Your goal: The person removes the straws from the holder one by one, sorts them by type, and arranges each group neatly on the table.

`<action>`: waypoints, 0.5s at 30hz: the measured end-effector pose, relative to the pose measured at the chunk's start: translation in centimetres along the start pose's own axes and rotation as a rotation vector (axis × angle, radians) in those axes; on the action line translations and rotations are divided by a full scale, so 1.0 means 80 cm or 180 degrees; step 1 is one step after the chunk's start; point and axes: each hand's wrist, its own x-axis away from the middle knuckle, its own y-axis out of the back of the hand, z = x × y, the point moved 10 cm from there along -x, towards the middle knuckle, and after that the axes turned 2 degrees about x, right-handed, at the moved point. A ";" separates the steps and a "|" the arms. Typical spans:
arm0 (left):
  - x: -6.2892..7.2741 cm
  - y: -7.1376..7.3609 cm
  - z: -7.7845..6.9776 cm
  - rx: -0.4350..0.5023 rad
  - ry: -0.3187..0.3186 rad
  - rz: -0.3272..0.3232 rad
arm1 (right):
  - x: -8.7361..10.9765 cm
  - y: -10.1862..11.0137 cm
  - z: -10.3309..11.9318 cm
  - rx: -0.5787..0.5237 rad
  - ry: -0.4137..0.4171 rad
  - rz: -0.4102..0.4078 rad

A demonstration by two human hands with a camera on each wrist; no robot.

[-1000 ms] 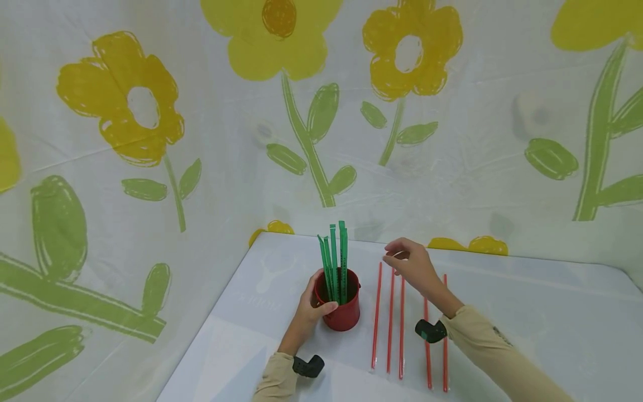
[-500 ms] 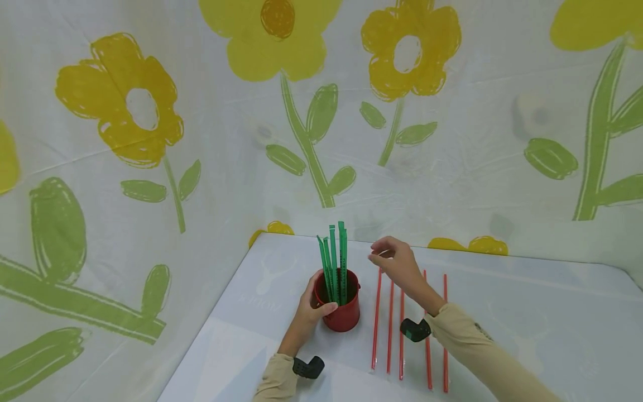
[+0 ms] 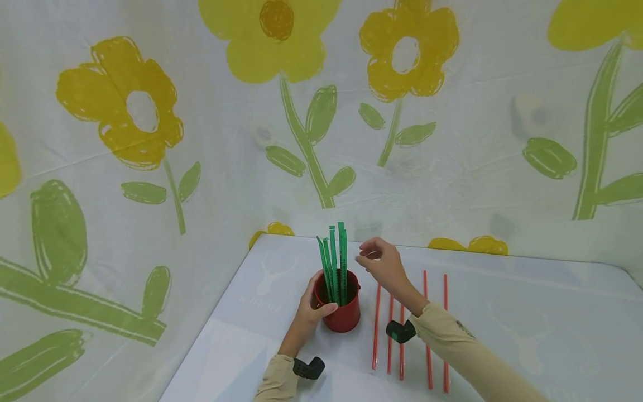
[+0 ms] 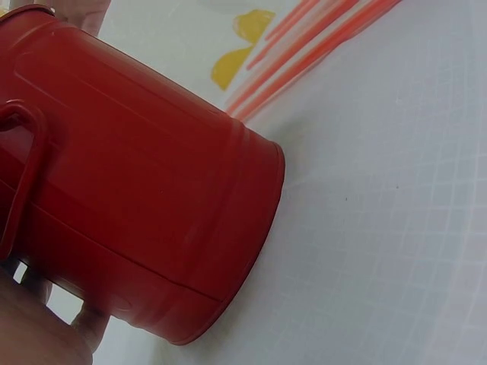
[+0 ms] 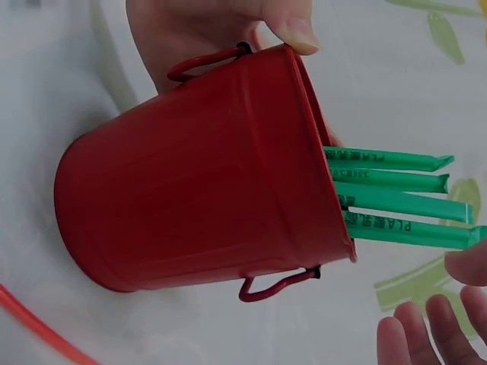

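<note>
The red bucket [image 3: 348,320] stands roughly upright on the tabletop [image 3: 221,352], gripped at its left wall by the left hand [image 3: 307,315], whose thumb lies at the rim. Should that grip loosen while something pulls above, the bucket could tip. Green wrapped sticks [image 3: 344,268] rise well above the rim and lean loosely, so a knock near their tops might scatter them or lever the bucket over. Just right of those tops hovers the right hand [image 3: 385,266], thumb and fingers curved with a gap between them, holding nothing; closing carelessly, it could catch two sticks at once. Further right, five red sticks [image 3: 429,363] lie side by side; if the right forearm or its black wrist camera [image 3: 401,331] dipped, it might roll them out of line.
</note>
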 end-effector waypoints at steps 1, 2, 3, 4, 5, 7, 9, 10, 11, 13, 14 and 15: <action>0.000 0.000 0.000 -0.0003 0.0003 -0.0008 | 0.000 -0.002 -0.001 -0.0008 -0.0002 -0.0001; 0.001 0.000 0.000 -0.0007 0.0007 -0.0016 | 0.000 -0.004 -0.001 -0.0019 0.0002 -0.0010; 0.001 0.000 -0.001 -0.0016 0.0007 -0.0022 | 0.000 -0.006 -0.002 -0.0032 0.0013 -0.0021; 0.001 0.000 -0.002 -0.0022 0.0013 -0.0030 | 0.000 -0.007 -0.001 -0.0045 0.0023 -0.0035; 0.002 0.000 -0.002 -0.0025 0.0015 -0.0031 | -0.001 -0.009 -0.001 -0.0047 0.0027 -0.0047; 0.002 0.000 -0.002 -0.0038 0.0023 -0.0035 | -0.001 -0.012 0.000 -0.0035 0.0024 -0.0077; 0.002 -0.001 -0.003 -0.0046 0.0027 -0.0034 | -0.001 -0.014 0.002 -0.0027 0.0017 -0.0106; 0.002 -0.001 -0.003 -0.0051 0.0029 -0.0036 | -0.001 -0.015 0.003 -0.0020 0.0016 -0.0118; 0.002 -0.001 -0.002 -0.0059 0.0028 -0.0030 | -0.001 -0.017 0.004 -0.0004 0.0011 -0.0129; 0.001 -0.002 -0.003 -0.0071 0.0003 -0.0014 | -0.001 -0.020 0.004 -0.0004 -0.0010 -0.0142; 0.001 -0.002 -0.003 -0.0074 -0.0014 -0.0005 | -0.001 -0.022 0.004 -0.0016 -0.0025 -0.0143; 0.000 -0.002 -0.003 -0.0079 -0.0030 0.0001 | -0.001 -0.024 0.004 -0.0012 -0.0038 -0.0141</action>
